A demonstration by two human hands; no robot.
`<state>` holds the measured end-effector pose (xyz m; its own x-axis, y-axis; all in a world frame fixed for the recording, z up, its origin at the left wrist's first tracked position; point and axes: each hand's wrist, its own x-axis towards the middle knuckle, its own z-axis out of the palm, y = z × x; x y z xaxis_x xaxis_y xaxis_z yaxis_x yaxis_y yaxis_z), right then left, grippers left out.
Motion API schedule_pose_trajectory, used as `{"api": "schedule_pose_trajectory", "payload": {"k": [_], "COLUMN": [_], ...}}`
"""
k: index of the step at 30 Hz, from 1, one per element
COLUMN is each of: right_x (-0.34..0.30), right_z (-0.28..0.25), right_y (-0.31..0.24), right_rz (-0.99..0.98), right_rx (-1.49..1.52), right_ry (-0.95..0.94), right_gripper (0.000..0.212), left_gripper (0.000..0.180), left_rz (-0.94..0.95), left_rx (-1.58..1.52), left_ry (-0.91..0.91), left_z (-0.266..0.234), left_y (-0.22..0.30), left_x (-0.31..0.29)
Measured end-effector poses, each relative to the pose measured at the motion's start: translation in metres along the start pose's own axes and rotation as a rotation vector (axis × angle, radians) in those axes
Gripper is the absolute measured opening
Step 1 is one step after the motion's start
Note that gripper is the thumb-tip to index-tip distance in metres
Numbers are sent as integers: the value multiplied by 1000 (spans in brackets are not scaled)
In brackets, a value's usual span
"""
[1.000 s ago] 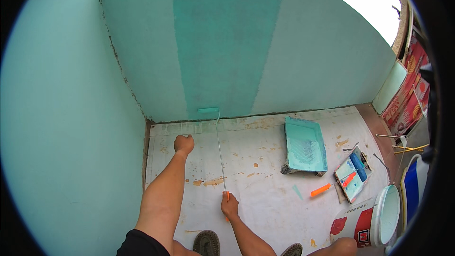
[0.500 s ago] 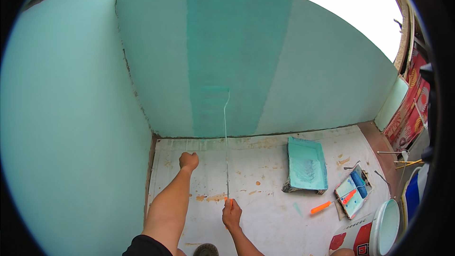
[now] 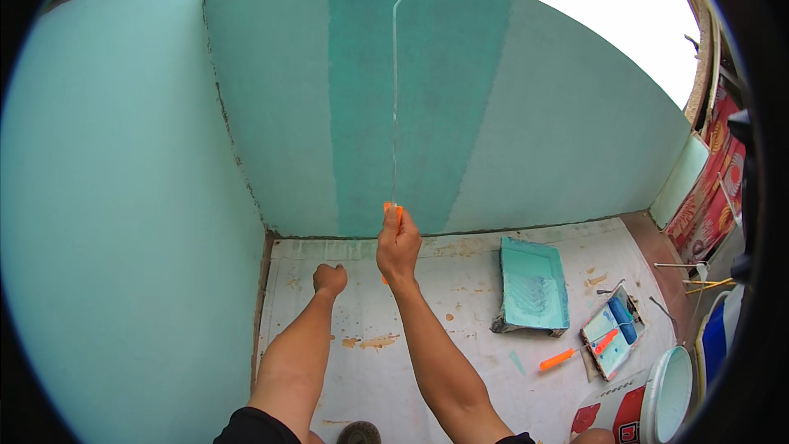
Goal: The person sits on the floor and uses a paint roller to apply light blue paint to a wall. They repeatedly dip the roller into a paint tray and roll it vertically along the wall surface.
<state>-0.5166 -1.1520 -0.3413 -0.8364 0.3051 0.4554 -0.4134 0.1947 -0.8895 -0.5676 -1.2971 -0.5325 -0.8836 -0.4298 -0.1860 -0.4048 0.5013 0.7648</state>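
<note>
My right hand (image 3: 399, 247) grips the orange handle of a long-framed paint roller (image 3: 395, 90). Its teal-coated sleeve rests against the upper edge of the teal wall (image 3: 575, 115). A darker, freshly painted band (image 3: 440, 66) runs down this wall beneath the sleeve. To the left, my left hand (image 3: 330, 279) is closed in a fist above the floor sheet, with nothing seen in it. Right of my right hand, a paint tray (image 3: 534, 279) coated in teal paint sits on the sheet.
The stained white sheet (image 3: 460, 362) covers the floor. A smaller tray (image 3: 606, 353) with a blue mini roller (image 3: 622, 321) and orange handles lies at the right, beside a white and red paint bucket (image 3: 670, 395). A light teal side wall (image 3: 123, 197) rises at left.
My right hand has moved up and forward, carrying the roller from the lower part of the wall to its top edge. My left hand has barely moved.
</note>
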Motion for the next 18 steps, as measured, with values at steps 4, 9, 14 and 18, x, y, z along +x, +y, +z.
{"api": "schedule_pose_trajectory", "payload": {"k": [4, 9, 14, 18], "right_x": [-23, -70, -133, -183], "right_z": [4, -2, -17, -33], "right_y": [26, 75, 121, 143], "right_rz": [63, 117, 200, 320], "right_rx": [-13, -45, -137, -179], "right_ry": [3, -11, -42, -78], "right_gripper": [44, 43, 42, 41], "left_gripper": [42, 41, 43, 42], "left_rz": [21, -25, -127, -115], "left_rx": [7, -13, -21, -27], "left_ry": [7, -29, -118, -128], "left_z": [-1, -7, -14, -17], "left_y": [-2, 1, 8, 10], "left_x": [0, -3, -8, -10]}}
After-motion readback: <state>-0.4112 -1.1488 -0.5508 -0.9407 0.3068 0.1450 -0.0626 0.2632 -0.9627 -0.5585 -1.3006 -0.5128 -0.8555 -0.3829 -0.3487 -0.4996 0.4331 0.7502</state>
